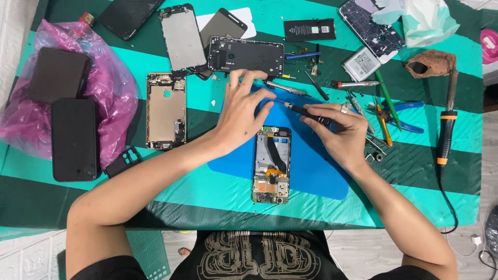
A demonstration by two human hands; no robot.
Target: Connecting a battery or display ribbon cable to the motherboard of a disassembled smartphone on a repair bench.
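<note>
On a worktable covered in a teal and dark green striped cloth (218, 199), a blue mat (311, 166) lies near the person, and an opened phone (272, 165) rests on it with its circuit board and metal frame showing. It lies lengthwise, just near of both hands.

The left hand (241, 111) hovers over the far left part of the mat, palm down, fingers loosely spread and curved; its fingertips reach toward the tip of a small screwdriver (303, 110), and whether they pinch anything there cannot be told. The right hand (340, 132) is closed around the dark handle of that screwdriver, thumb and fingers pinching it, with the metal tip pointing left toward the left hand.

Just far of the left hand lies a black phone back cover (246, 56). Left of the mat sits a gold phone frame (166, 110), and further left two dark phones rest on a pink plastic bag (111, 85). Right of the right hand are blue-handled pliers (402, 115), tweezers and other small tools. At the right edge lies a soldering iron (447, 132) with an orange and black grip.
</note>
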